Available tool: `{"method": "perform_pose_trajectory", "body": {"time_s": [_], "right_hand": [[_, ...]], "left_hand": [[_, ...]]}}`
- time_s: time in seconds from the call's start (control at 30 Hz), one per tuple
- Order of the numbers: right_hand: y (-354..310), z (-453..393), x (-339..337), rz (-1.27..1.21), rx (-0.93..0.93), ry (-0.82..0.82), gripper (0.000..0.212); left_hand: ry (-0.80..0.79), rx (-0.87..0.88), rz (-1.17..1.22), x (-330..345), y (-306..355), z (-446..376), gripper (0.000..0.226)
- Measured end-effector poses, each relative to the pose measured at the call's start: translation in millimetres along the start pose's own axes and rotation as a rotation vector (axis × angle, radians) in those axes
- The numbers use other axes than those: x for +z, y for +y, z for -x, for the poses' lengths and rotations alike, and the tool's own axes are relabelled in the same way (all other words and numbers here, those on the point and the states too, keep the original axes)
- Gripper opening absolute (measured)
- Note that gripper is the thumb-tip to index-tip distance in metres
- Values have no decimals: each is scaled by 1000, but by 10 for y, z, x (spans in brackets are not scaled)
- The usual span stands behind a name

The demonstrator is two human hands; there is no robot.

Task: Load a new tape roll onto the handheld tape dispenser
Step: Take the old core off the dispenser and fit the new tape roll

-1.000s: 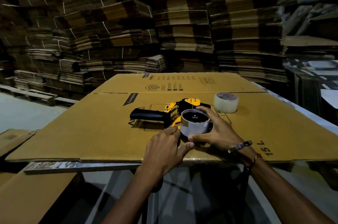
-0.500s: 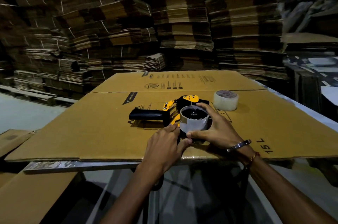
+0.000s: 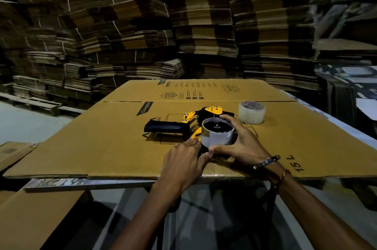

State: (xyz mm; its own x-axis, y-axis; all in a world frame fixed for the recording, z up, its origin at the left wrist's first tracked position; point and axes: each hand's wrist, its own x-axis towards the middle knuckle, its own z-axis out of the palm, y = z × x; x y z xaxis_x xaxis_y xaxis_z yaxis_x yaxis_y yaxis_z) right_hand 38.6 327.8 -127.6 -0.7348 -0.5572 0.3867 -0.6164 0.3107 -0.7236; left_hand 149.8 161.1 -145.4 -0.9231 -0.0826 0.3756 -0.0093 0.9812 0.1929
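Little has shifted: right hand [image 3: 238, 143] still cups one grey roll [image 3: 217, 132] on one tape dispenser [image 3: 183, 127]; left hand [image 3: 183, 160] pinches beneath; one clear roll [image 3: 252, 112] beyond.

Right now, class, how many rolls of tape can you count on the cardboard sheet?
2. One roll sits on the tape dispenser, gripped by the right hand. A clear tape roll stands alone, beyond and to the right.

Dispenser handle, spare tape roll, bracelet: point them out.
dispenser handle [image 3: 163, 127], head view, middle of black grip
spare tape roll [image 3: 251, 114], head view, clear side wall
bracelet [image 3: 266, 162], head view, metal band on right wrist
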Motion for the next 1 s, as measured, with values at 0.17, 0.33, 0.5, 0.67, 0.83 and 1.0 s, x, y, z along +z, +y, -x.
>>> {"method": "perform_pose_trajectory", "body": {"time_s": [0.17, 0.33, 0.5, 0.67, 0.83, 1.0], "right_hand": [[24, -10, -16, -21, 18, -47, 102], [37, -33, -26, -93, 49, -113, 98], [72, -61, -43, -111, 65, -161, 97], [57, -76, -59, -116, 64, -178, 96], [64, -87, -79, -143, 59, -212, 95], [82, -94, -88, -161, 37, -215, 94]], "left_hand": [[71, -60, 38, 74, -66, -26, 52], [16, -50, 13, 101, -59, -50, 59], [-9, -59, 31, 80, -52, -60, 65], [-86, -101, 104, 12, -23, -87, 65], [-156, -109, 110, -33, -7, -85, 62], [-158, -116, 106, -31, -3, -83, 63]]}}
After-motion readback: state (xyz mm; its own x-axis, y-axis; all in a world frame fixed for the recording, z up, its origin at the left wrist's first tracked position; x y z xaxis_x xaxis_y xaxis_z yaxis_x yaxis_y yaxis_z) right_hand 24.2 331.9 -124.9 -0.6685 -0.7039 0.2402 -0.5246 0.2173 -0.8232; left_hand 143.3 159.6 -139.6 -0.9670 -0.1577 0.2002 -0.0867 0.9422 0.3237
